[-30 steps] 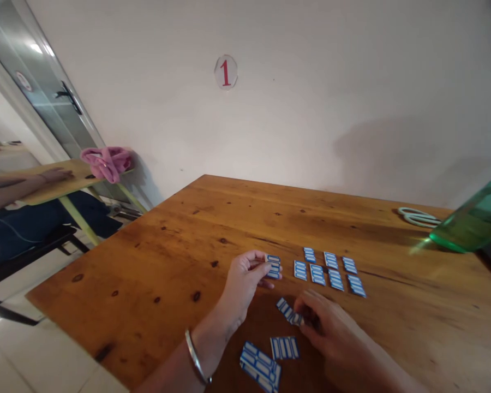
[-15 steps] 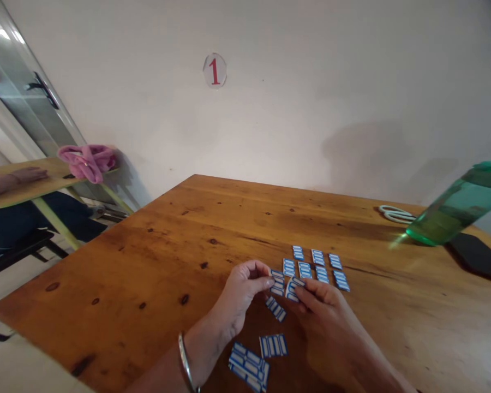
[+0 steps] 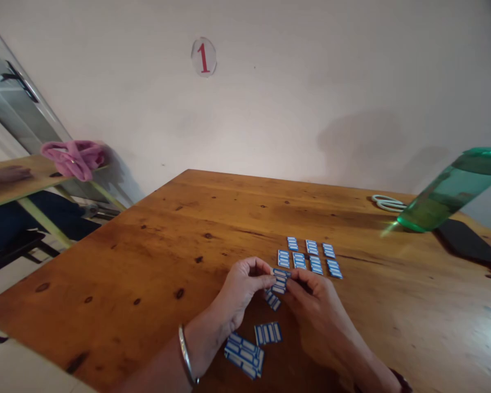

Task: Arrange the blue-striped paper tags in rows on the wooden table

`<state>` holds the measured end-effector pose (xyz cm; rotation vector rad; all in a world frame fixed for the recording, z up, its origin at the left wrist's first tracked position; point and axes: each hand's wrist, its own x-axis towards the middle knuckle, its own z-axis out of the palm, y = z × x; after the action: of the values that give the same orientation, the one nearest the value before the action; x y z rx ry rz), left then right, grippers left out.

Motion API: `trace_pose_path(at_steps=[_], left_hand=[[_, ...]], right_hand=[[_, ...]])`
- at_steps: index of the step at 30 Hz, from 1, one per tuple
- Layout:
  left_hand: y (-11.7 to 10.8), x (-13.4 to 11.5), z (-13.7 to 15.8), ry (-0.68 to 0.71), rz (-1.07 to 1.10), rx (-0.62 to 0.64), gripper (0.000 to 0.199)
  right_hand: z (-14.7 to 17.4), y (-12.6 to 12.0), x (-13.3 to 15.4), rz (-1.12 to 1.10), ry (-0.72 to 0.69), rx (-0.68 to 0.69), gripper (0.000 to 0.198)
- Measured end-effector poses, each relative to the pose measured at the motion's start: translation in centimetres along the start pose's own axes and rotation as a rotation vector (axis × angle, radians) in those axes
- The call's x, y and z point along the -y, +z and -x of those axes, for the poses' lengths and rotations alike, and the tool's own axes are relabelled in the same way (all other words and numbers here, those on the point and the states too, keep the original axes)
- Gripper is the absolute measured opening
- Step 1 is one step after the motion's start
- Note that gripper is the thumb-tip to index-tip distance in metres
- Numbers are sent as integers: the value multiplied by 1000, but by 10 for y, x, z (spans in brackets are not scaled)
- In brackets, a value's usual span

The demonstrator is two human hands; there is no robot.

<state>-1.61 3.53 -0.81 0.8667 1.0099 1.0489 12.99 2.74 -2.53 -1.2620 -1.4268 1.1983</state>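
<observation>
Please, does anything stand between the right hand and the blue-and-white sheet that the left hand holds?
Nothing visible does. The right hand has its fingertips at the right edge of the blue-and-white sheet, opposite the left hand. Other sheets lie on the table, outside that gap.

1 head-worn cam: close over tbl, looks fwd + down, faces wall.

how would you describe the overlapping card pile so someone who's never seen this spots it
On the wooden table, follow the left hand back to its silver bracelet. Right of it in the picture lies the pile of blue-and-white cards. It sits lowest in view, layered and broader than the striped card beside it.
</observation>
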Motion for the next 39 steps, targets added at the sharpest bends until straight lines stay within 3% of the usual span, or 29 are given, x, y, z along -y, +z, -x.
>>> trace_pose_path(at_steps=[13, 25, 29, 35, 39], left_hand=[[1, 2, -1, 28, -36, -4, 16], [1, -1, 0, 32, -75, -3, 14], [1, -1, 0, 35, -60, 0, 14], [3, 2, 0, 53, -95, 48, 9], [2, -1, -1, 77, -93, -21, 6]], right_hand=[[4, 2, 17, -80, 52, 114, 26], [6, 3, 15, -110, 21, 72, 30], [6, 5, 12, -153, 31, 27, 21], [6, 6, 9, -63, 27, -48, 20], [7, 4, 10, -98, 17, -31, 20]])
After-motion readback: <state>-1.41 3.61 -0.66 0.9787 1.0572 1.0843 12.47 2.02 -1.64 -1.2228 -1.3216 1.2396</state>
